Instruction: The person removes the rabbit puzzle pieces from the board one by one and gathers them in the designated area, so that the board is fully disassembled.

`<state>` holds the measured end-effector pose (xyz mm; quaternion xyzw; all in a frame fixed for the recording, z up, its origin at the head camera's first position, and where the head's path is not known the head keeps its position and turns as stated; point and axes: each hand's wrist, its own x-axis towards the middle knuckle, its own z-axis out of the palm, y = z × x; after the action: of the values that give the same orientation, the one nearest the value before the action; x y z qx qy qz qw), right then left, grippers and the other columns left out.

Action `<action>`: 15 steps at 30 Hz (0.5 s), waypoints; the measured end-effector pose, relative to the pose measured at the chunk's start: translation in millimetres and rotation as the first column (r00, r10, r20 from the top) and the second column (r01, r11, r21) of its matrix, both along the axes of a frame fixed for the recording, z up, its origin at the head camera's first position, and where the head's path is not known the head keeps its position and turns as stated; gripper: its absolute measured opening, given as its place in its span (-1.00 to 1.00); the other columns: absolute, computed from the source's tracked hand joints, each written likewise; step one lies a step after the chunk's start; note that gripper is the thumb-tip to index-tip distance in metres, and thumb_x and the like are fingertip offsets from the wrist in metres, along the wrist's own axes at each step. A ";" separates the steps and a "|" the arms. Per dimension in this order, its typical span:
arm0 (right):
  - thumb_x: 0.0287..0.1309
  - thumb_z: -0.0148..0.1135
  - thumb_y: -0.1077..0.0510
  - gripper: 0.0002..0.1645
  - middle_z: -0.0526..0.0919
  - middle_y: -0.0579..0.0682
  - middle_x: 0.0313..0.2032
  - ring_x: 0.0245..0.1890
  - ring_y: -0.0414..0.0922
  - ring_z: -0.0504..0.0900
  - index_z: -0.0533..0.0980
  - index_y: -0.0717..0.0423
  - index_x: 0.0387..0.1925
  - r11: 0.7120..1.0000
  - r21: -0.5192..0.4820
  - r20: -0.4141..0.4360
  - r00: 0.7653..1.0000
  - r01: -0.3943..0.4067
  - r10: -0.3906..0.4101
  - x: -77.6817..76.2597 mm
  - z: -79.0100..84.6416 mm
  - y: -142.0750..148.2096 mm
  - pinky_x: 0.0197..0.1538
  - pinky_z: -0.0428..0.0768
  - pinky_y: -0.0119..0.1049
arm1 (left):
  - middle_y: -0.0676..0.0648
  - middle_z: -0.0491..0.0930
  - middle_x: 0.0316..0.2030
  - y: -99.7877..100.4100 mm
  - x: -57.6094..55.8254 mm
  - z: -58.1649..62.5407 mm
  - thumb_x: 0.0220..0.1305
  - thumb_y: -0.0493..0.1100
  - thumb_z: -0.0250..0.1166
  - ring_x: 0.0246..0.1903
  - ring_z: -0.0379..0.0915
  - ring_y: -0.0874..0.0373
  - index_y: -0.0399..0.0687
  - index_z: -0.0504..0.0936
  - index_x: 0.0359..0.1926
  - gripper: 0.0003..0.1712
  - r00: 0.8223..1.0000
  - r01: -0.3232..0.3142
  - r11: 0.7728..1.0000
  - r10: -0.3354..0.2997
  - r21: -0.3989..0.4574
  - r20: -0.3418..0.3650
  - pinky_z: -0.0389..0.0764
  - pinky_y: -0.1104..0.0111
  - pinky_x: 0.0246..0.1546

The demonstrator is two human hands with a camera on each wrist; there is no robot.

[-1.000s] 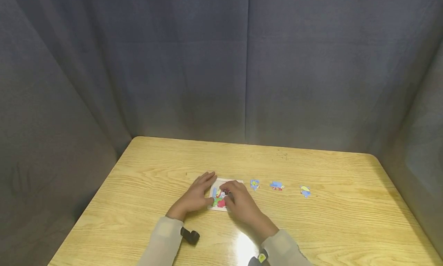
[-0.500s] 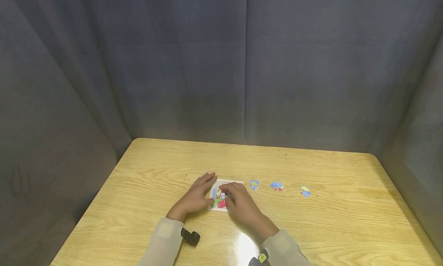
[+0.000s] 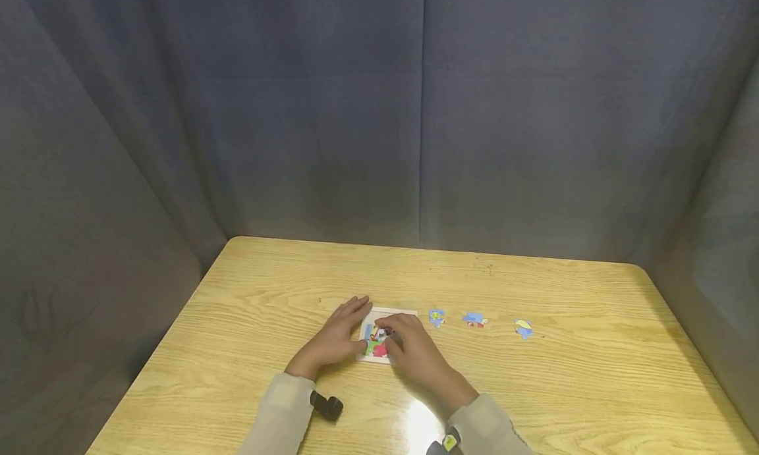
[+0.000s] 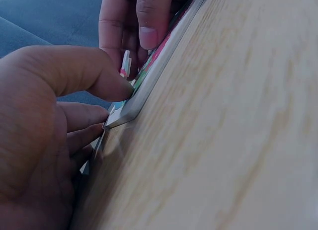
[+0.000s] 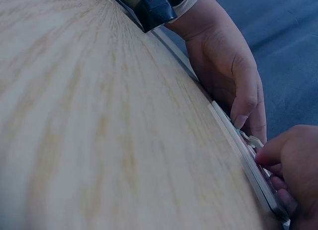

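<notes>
A small jigsaw puzzle in a white-rimmed tray (image 3: 375,359) lies on the table between both hands. My left hand (image 3: 335,336) stretches along the tray's left side, fingers straight. Its thumb (image 4: 112,81) presses at the near left corner, over green and blue pieces. From the right, my right hand (image 3: 415,349) reaches over the tray with bent fingers and pinches a puzzle piece (image 4: 126,63), which stands tilted above the others in the left wrist view. Pink and green pieces fill the tray's near part; the right hand covers much of its right side.
Three loose puzzle pieces lie in a row right of the tray: a blue one with a yellow-green shape (image 3: 437,317), a blue and red one (image 3: 475,319), and a blue and yellow one (image 3: 524,328). Dark curtains (image 3: 320,145) hang around the wooden table (image 3: 581,376).
Both hands stay almost in place. Under the right fingertips, the puzzle piece has shifted slightly, and its colours show differently. The loose pieces have not moved.
</notes>
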<state>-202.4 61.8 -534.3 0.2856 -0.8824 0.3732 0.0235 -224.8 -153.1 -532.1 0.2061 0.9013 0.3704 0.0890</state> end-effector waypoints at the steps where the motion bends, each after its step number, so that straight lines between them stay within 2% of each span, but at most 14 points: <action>1: 0.32 0.12 0.23 -0.57 0.50 -0.10 0.15 0.16 -0.09 0.37 0.47 0.05 0.20 1.000 -0.004 0.004 1.000 0.004 -0.004 0.1 0.3 -0.4 0.19 0.49 -0.08 | 0.02 -0.04 0.51 -0.4 0.1 -0.2 0.02 -0.11 0.25 0.50 -0.32 -0.04 -0.04 0.15 0.49 -0.04 1.000 0.000 1.000 0.000 -0.001 0.000 -0.11 -0.33 0.31; 7: 0.31 0.18 0.16 -0.62 0.56 -0.11 0.05 0.05 -0.13 0.46 0.52 0.04 0.14 0.998 -0.045 0.024 0.999 0.034 -0.033 -2.7 -0.5 -2.8 0.10 0.56 -0.16 | 0.02 -0.04 0.51 -2.3 0.4 -0.3 0.01 -0.12 0.26 0.50 -0.33 -0.05 -0.03 0.15 0.49 -0.03 1.000 -0.006 1.000 0.006 0.006 0.010 -0.12 -0.35 0.29; 15: 0.29 0.19 0.18 -0.66 0.59 -0.14 -0.04 -0.04 -0.19 0.52 0.54 0.03 0.09 0.996 -0.067 0.007 0.998 0.059 -0.059 -5.7 -0.6 -1.8 0.06 0.58 -0.20 | 0.05 -0.06 0.52 -2.1 0.3 0.3 0.01 -0.12 0.26 0.50 -0.35 -0.02 0.01 0.14 0.50 -0.03 0.999 -0.016 1.000 0.016 0.004 0.028 -0.13 -0.32 0.31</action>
<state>-208.1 60.0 -534.9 0.2576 -0.8773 0.4028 0.0417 -224.5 -155.2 -531.8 0.1939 0.9008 0.3758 0.0982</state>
